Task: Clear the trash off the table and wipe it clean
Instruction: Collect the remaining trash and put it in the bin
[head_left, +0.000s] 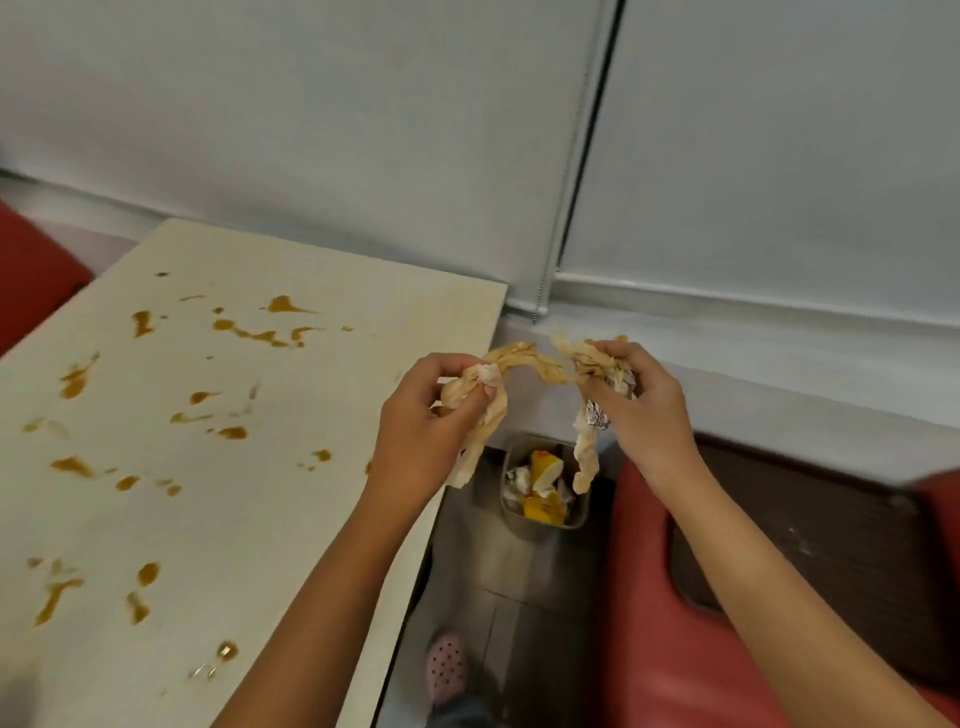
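Nearest, a pink perforated shoe (445, 670) stands on the floor between the table (311, 519) and the red seat (675, 649). Beyond it, both hands are raised over that gap. The left hand (426, 421) and right hand (644, 410) each pinch one end of a twisted, stained paper wad (524, 364). Its long axis runs left to right and its loose tails hang down. The right hand also grips a scrap of foil (597, 415). The bin (581, 514) sits on the floor directly below, slightly nearer the right hand, so letting go should drop the wad in. Orange sauce stains (249, 332) cover the table, unwiped.
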